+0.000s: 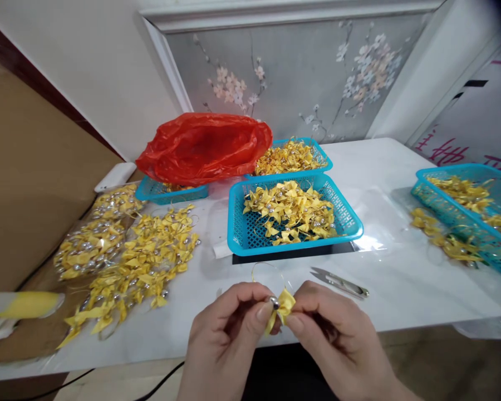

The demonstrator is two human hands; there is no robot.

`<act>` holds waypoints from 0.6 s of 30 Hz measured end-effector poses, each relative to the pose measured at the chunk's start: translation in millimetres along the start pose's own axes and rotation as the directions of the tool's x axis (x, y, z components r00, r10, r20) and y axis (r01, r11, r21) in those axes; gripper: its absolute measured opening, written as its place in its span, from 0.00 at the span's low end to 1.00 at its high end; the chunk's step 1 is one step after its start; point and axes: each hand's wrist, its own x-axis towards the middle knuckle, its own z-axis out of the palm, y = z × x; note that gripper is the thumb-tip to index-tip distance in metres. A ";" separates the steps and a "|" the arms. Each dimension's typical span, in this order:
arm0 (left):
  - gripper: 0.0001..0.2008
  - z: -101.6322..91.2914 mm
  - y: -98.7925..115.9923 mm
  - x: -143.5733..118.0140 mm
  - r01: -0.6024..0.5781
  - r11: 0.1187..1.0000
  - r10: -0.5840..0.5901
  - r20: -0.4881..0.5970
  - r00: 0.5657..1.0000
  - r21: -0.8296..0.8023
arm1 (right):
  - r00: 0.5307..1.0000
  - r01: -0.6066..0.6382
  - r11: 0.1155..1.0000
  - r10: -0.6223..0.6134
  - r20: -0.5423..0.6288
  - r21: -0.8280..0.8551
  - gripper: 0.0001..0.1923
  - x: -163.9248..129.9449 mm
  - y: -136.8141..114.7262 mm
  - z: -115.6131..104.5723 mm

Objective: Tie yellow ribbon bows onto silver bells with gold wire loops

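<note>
Between my two hands, close to the table's front edge, is a small yellow ribbon bow (286,303) with a silver bead (274,302) and a thin gold-coloured loop (271,265) rising from it. My left hand (234,328) pinches the bow's bead side between thumb and forefinger. On the other side, my right hand (332,328) pinches the ribbon's edge with thumb and forefinger. Just beyond my right hand lie metal thread snips (340,282). The curled lower fingers of both hands are partly hidden.
A blue basket (234,236) of similar bows stands ahead, with another basket (323,155) behind it. A red plastic bag (209,147) rests on a third basket (173,196). Loose bows (150,250) and bagged ones (92,245) spread leftward. At right is another basket (463,209).
</note>
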 end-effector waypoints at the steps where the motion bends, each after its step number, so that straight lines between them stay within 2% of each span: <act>1: 0.04 1.6 0.5 -0.6 0.020 1.000 -0.020 -0.027 0.999 -0.012 | 1.000 -0.018 1.000 0.018 0.008 0.014 0.08 -0.8 0.6 0.1; 3: 0.04 2.9 1.0 -0.6 0.039 0.999 -0.039 -0.027 0.999 -0.004 | 0.998 -0.063 0.997 0.063 0.007 0.042 0.08 -1.7 0.9 0.7; 7: 0.07 -1.2 -0.3 2.5 0.028 0.999 -0.032 0.099 0.995 0.043 | 0.979 -0.203 0.970 0.205 -0.003 0.132 0.12 -1.9 -2.1 3.3; 9: 0.06 -3.8 -1.8 3.8 0.049 0.998 -0.053 0.128 0.990 0.035 | 0.969 -0.240 0.951 0.246 -0.004 0.193 0.13 -2.1 -4.0 4.6; 12: 0.02 -6.0 -2.7 3.1 0.074 0.997 -0.072 0.129 0.989 -0.005 | 0.959 -0.266 0.941 0.280 -0.039 0.209 0.13 -2.8 -5.3 5.4; 14: 0.03 -5.5 -0.5 0.9 0.065 0.998 -0.063 0.130 0.989 -0.007 | 0.955 -0.273 0.943 0.290 -0.067 0.188 0.13 -3.3 -5.4 5.0; 18: 0.08 0.8 9.1 -5.4 0.024 1.000 -0.024 0.021 0.999 0.015 | 0.959 -0.264 0.948 0.278 -0.060 0.178 0.13 -4.0 -5.4 3.5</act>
